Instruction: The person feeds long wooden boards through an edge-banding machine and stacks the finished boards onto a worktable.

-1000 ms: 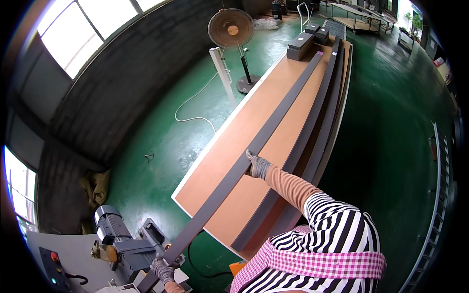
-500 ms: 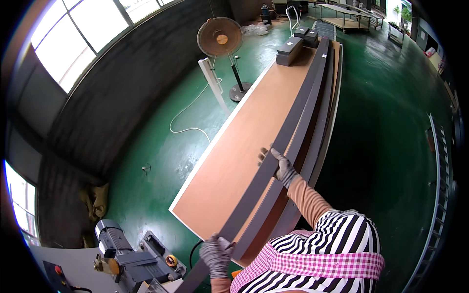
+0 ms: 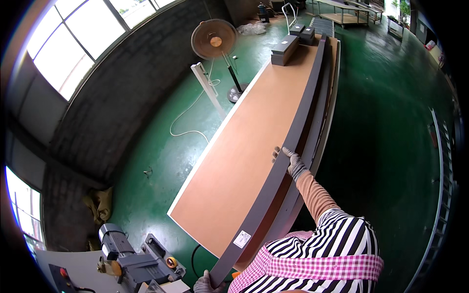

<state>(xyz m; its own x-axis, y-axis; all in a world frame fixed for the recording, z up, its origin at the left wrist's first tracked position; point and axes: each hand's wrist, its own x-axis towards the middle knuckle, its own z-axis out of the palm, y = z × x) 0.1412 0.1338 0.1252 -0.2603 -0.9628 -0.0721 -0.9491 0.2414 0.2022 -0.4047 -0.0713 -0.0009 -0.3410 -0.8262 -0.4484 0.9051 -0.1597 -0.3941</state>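
A long dark grey strip [image 3: 264, 205] lies lengthwise along the right side of a tan-topped table [image 3: 234, 171], with a white label [image 3: 242, 239] near its close end. My right hand [image 3: 292, 162], in a grey glove, is closed round the strip about midway, thumb on top and fingertips over the far edge. Down at the near end, my gloved left hand [image 3: 207, 283] grips the strip's end, partly cut off by the lower edge of the picture. More dark grey strips [image 3: 283, 215] lie to the right of this one.
Short dark grey pieces [image 3: 285, 50] are stacked at the table's far end. A machine with a motor [image 3: 137, 263] stands at lower left. Beyond the table's left side are a standing fan [image 3: 215, 41], a white post [image 3: 204, 83] and a cable [image 3: 183, 133]. A ladder [image 3: 439, 195] lies at right.
The strip has shifted right, against the neighbouring strips, and its label now shows. My left hand has moved down to the near end; my right hand has moved slightly right with the strip.
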